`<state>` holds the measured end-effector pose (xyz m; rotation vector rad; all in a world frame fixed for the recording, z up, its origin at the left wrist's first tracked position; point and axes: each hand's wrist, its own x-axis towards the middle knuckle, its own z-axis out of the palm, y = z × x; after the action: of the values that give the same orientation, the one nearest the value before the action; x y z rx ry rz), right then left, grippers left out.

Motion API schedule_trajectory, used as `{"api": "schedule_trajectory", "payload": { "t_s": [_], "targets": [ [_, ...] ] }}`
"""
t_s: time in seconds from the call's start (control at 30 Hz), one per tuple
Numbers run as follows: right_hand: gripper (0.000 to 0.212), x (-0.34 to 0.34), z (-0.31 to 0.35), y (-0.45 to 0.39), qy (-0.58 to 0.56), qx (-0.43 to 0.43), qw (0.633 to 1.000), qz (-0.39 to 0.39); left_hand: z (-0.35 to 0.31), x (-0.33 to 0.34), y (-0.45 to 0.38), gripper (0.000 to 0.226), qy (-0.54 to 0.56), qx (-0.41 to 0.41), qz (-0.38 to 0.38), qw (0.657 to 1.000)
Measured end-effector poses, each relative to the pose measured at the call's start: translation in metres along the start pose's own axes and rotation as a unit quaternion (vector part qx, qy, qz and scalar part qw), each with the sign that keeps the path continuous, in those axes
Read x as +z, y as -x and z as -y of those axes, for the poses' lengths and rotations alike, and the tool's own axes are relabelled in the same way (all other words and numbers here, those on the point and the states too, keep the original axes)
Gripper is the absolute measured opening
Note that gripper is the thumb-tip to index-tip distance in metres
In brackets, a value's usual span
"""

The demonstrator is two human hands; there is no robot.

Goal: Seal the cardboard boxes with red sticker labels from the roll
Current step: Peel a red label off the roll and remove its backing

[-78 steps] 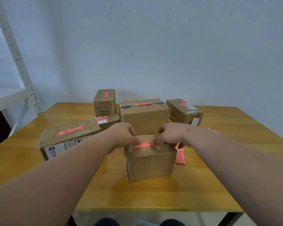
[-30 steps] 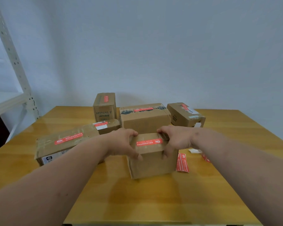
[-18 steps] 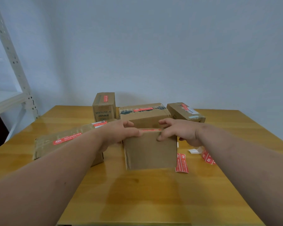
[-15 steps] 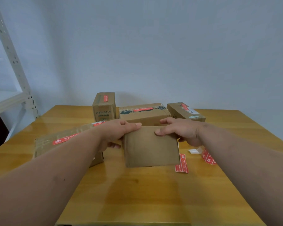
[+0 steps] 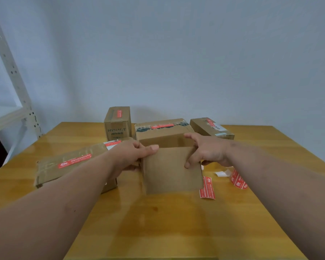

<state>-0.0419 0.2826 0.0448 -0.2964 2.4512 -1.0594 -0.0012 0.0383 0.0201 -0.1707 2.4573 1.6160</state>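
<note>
Both hands clamp the small cardboard box [image 5: 172, 170] at the table's middle: the left hand [image 5: 131, 154] wraps its left top corner with the thumb laid along the upper edge, and the right hand [image 5: 207, 151] hooks over the right top corner, thumb pressed down on the plain face turned toward the camera. That face shows no label and no print.

By size, the wooden table [image 5: 158, 222] carries everything. A long flat box [image 5: 68, 166] lies at the left, partly under the left forearm, with a red sticker label bearing white characters too small to read; a second red-and-white label shows at its far end. Behind the held box sits a wide box [image 5: 163, 131] with a red label across its taped top seam. An upright box [image 5: 117, 122] at the back left reads "HYNAUT" on its front and has a red label running up its top. At the back right an angled box [image 5: 211, 128] carries a red label and a white one with dark letters that cannot be made out.

Just right of the held box, a strip of red labels [image 5: 207, 187] lies on the table, and farther right the sticker roll [image 5: 237, 179] trails beside a scrap of white backing paper [image 5: 222, 173].
</note>
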Motion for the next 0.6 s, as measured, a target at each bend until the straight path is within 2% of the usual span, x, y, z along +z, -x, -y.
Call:
{"api": "schedule_trajectory", "payload": {
  "t_s": [0.1,0.2,0.33,0.5,0.6],
  "targets": [
    [0.09,0.006,0.001,-0.001,0.159,-0.049,0.985,-0.048,0.001,0.008,0.0,0.044,-0.112,0.09,-0.028,0.989],
    [0.067,0.019,-0.002,-0.007,0.303,-0.089,0.946,-0.071,0.009,0.019,-0.003,0.051,-0.291,0.145,-0.062,0.944],
    [0.052,0.021,-0.008,-0.016,0.347,-0.107,0.927,-0.089,0.012,0.022,-0.008,0.061,-0.37,0.16,-0.09,0.911],
    [0.043,0.018,-0.012,-0.032,0.382,-0.137,0.907,-0.114,0.001,0.022,-0.021,0.05,-0.448,0.19,-0.082,0.87],
    [0.042,0.016,-0.015,-0.042,0.387,-0.149,0.9,-0.136,-0.001,0.024,-0.034,0.045,-0.465,0.188,-0.09,0.861]
  ]
}}
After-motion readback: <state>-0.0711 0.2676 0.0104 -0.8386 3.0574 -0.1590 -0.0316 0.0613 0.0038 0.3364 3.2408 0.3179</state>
